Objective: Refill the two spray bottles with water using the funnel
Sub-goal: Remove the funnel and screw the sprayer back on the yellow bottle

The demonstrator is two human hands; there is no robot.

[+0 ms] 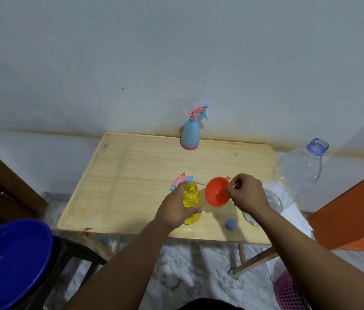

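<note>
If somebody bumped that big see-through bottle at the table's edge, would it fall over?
Probably, quite easily. The big clear bottle looks tall and mostly empty, so it is likely light and tippy. It stands near the right edge of the table with its cap off, so any water inside could spill.

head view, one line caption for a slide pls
Left hand grips the open yellow bottle while right hand holds the orange funnel beside it.
</note>
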